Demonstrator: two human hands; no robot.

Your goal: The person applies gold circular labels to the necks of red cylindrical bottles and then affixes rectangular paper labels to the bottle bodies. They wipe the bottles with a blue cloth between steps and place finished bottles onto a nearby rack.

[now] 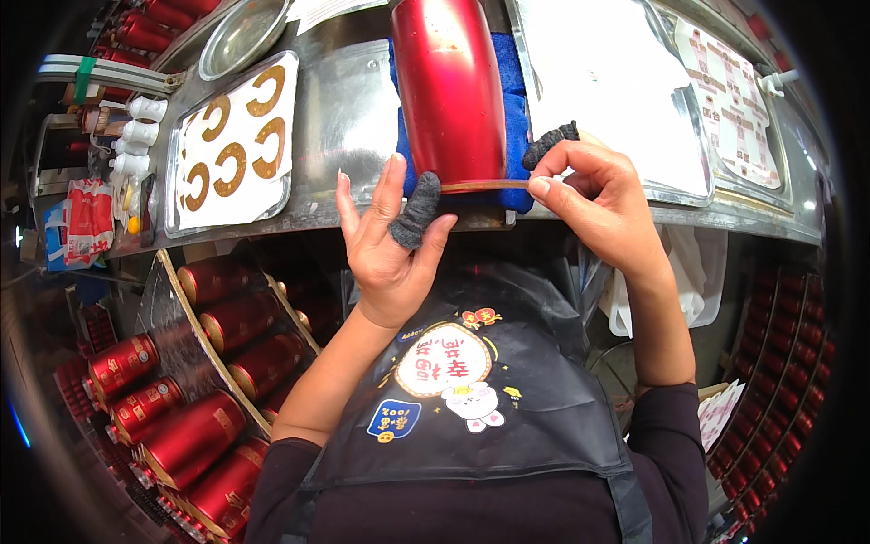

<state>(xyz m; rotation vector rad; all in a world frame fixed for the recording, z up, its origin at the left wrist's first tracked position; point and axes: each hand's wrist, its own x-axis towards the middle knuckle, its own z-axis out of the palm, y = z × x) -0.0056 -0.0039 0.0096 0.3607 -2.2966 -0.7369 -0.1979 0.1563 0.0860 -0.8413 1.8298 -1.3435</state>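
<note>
Dark shirt (462, 510); left hand (382, 247) splayed, right hand (605, 201) pinching strip (494, 184).

"What colour is the big bottle (453, 100)?"

"Glossy deep red, with a pinkish-white sheen. The narrow strip (497, 185) at its base is golden brown."

"And the cloth (517, 118) beneath?"

"Royal blue. The knitted finger sleeves (417, 213) on the left hand (381, 249) and right hand (607, 204) are charcoal grey."

"Any patterns?"

"Yes: the black apron (535, 435) bears a white rabbit (469, 399) with pink-marked ears, a white oval (471, 349) with reddish characters and a blue badge (394, 420) lettered in yellow."

"The C-shaped labels (219, 168)?"

"Bronze-gold, on a white backing sheet (243, 127). The far-right sheet (729, 104) repeats dull-red blocks on white."
</note>
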